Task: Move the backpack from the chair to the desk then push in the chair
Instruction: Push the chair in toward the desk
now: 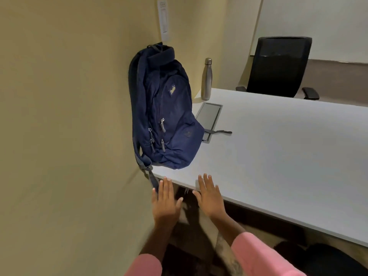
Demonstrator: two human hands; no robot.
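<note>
A navy blue backpack [163, 108] stands upright on the white desk [278, 156], leaning against the beige wall at the desk's left end. One strap hangs over the desk's near corner. My left hand [165, 202] hovers flat, fingers spread, just below that corner and touches nothing. My right hand [211, 198] is also flat and empty, with its fingertips over the desk's front edge. A dark shape at the bottom right [318, 257] may be the chair; too little shows to be sure.
A steel water bottle [206, 79] stands on the desk behind the backpack. A grey cable hatch [209, 114] is set into the desktop beside it. A black office chair [278, 66] sits at the far side. The wall [69, 116] is close on the left.
</note>
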